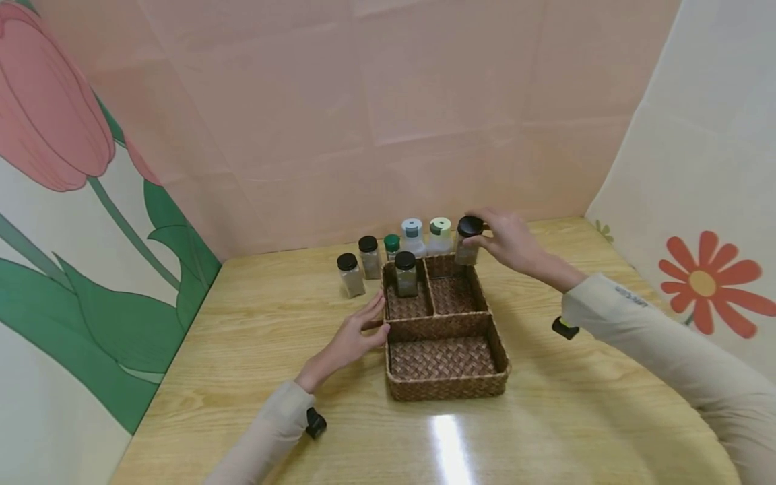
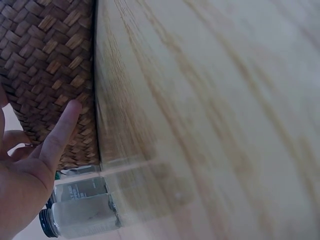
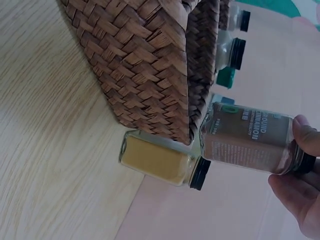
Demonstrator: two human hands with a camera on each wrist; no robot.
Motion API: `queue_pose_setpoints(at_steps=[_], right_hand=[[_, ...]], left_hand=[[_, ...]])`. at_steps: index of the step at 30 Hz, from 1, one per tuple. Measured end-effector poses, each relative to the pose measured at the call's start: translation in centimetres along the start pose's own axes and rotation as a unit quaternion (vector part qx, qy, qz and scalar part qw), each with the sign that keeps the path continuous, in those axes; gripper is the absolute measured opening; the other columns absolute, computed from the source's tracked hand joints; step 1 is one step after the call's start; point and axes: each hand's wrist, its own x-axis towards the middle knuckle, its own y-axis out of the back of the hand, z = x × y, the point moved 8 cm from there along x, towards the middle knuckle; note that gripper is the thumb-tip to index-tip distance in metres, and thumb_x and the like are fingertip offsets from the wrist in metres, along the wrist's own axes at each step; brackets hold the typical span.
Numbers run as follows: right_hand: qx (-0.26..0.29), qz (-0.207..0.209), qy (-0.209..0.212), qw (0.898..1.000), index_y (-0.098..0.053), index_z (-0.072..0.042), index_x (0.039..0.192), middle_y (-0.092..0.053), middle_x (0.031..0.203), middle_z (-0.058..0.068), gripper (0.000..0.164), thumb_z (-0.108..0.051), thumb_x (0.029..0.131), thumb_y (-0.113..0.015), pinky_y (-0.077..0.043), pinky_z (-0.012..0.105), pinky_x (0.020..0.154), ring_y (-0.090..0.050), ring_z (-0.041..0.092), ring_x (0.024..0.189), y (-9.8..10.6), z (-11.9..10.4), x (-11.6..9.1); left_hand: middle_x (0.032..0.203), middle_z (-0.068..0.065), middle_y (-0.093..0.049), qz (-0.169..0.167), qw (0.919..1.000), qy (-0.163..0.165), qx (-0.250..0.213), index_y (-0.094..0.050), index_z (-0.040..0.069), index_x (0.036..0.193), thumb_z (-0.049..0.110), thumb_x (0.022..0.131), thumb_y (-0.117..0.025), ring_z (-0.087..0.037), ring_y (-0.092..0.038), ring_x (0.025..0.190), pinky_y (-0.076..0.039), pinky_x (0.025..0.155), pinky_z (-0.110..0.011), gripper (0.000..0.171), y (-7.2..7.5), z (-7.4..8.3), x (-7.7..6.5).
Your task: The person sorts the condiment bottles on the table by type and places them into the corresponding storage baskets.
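Note:
My right hand [image 1: 509,239] grips a jar of ground cinnamon [image 3: 250,137] by its black lid. The jar hangs at the back rim of the woven basket [image 1: 448,387], by the back right compartment. My left hand [image 1: 351,340] rests against the basket's left wall; in the left wrist view one finger [image 2: 62,130] lies straight along the weave. One black-lidded spice jar [image 1: 406,276] stands upright in the back left compartment. Close behind the basket, a jar of yellow powder [image 3: 155,157] stands on the table, seen in the right wrist view.
Two black-lidded jars [image 1: 351,276] stand left of the basket's back corner. Behind it are a green-lidded jar [image 1: 392,244], a blue-white-capped bottle [image 1: 413,236] and a pale-green-capped bottle [image 1: 440,236]. A pink backdrop [image 1: 376,135] borders the wooden table [image 1: 254,337].

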Motion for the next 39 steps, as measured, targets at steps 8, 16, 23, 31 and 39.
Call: queue_pose_setpoints(at_steps=[8,16,23,31,39], right_hand=[[0.015,-0.006,0.007,1.000,-0.064,0.000,0.122,-0.067,0.109,0.017,0.048,-0.011,0.079,-0.083,-0.054,0.049,0.074,-0.067,0.032,0.092,-0.4,-0.8,0.1],[0.031,-0.015,0.011,0.999,-0.062,0.002,0.125,-0.066,0.115,0.022,0.051,-0.009,0.080,-0.083,-0.054,0.052,0.076,-0.067,0.035,0.094,-0.4,-1.6,0.5],[0.051,-0.036,0.021,0.998,-0.061,0.004,0.128,-0.067,0.116,0.022,0.053,-0.009,0.080,-0.082,-0.054,0.049,0.077,-0.068,0.034,0.093,-0.9,-2.1,0.7],[0.057,-0.059,0.020,0.996,-0.061,0.005,0.127,-0.066,0.118,0.024,0.053,-0.012,0.082,-0.082,-0.053,0.050,0.080,-0.067,0.034,0.095,-1.3,-2.5,1.0],[0.079,-0.079,0.021,0.994,-0.064,-0.001,0.128,-0.067,0.120,0.017,0.053,-0.018,0.081,-0.084,-0.053,0.050,0.085,-0.065,0.032,0.104,-1.6,-3.5,1.5]], left_hand=[[0.162,-0.013,-0.017,-0.002,1.0000,-0.003,-0.004,-0.030,-0.001,0.151,0.018,0.102,-0.058,-0.024,-0.029,0.143,-0.047,0.099,-0.030,0.060,-0.3,-0.6,0.1],[0.162,-0.012,-0.018,0.002,1.0000,-0.006,0.005,-0.030,-0.001,0.151,0.020,0.102,-0.058,-0.026,-0.031,0.142,-0.047,0.099,-0.032,0.060,-0.2,-0.5,0.1],[0.163,-0.010,-0.016,-0.003,1.0000,0.002,-0.002,-0.029,0.001,0.152,0.020,0.102,-0.058,-0.024,-0.031,0.142,-0.047,0.099,-0.031,0.060,-0.2,-0.5,0.1],[0.162,-0.011,-0.018,0.001,0.9998,0.004,0.018,-0.030,-0.003,0.152,0.022,0.102,-0.058,-0.026,-0.026,0.145,-0.044,0.103,-0.037,0.062,-0.1,-0.6,0.1],[0.163,-0.011,-0.017,-0.002,0.9997,0.008,0.023,-0.030,-0.005,0.151,0.023,0.103,-0.057,-0.026,-0.025,0.145,-0.043,0.104,-0.038,0.063,0.0,-0.6,0.2]])
